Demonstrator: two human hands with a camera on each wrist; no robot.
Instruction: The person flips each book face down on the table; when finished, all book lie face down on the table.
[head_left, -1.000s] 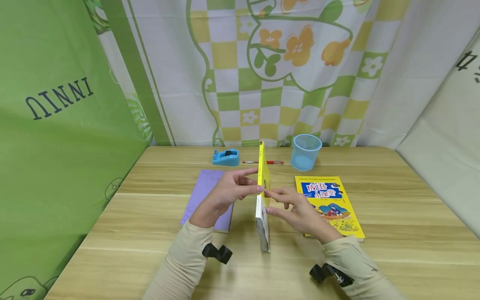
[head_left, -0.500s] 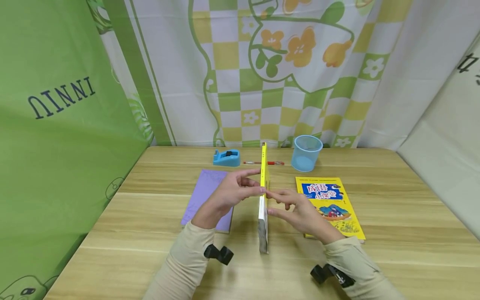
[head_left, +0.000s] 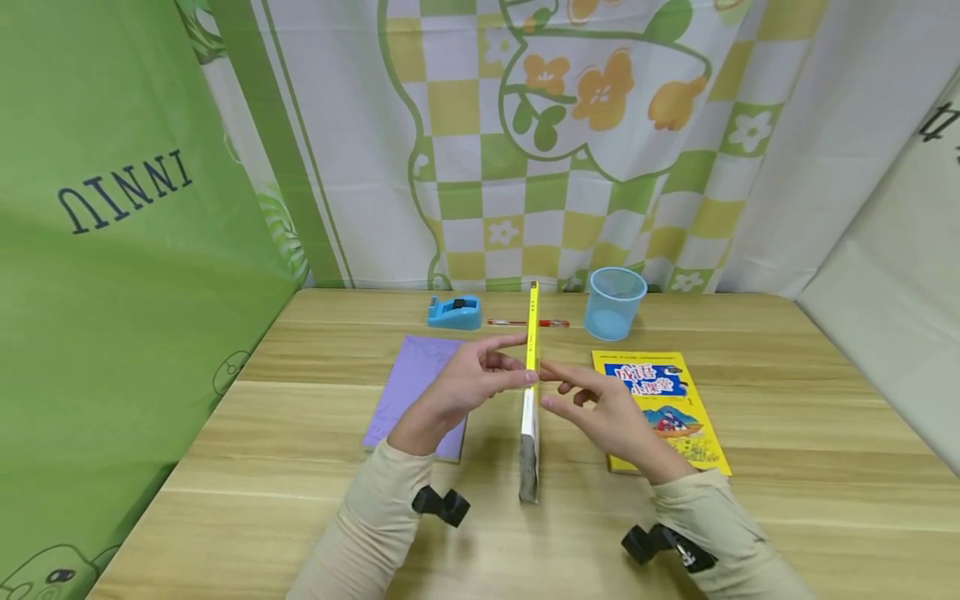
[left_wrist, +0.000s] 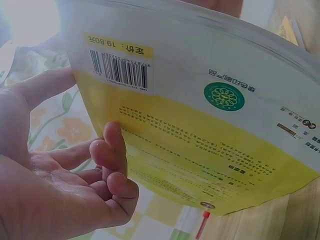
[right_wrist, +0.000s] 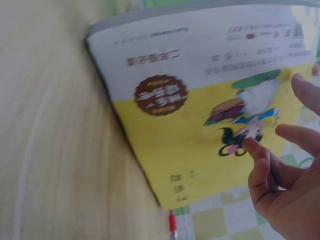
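Since a second ago the upright yellow book (head_left: pixel 530 392) has straightened at frame centre on the bench (head_left: pixel 300 450). Left hand (head_left: pixel 465 390) and right hand (head_left: pixel 600 408) press it with straight fingers; even pressure should keep it vertical.

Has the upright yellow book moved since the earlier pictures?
Yes. The upright book tilted from leaning right to nearly vertical, judged against the red pen behind it.
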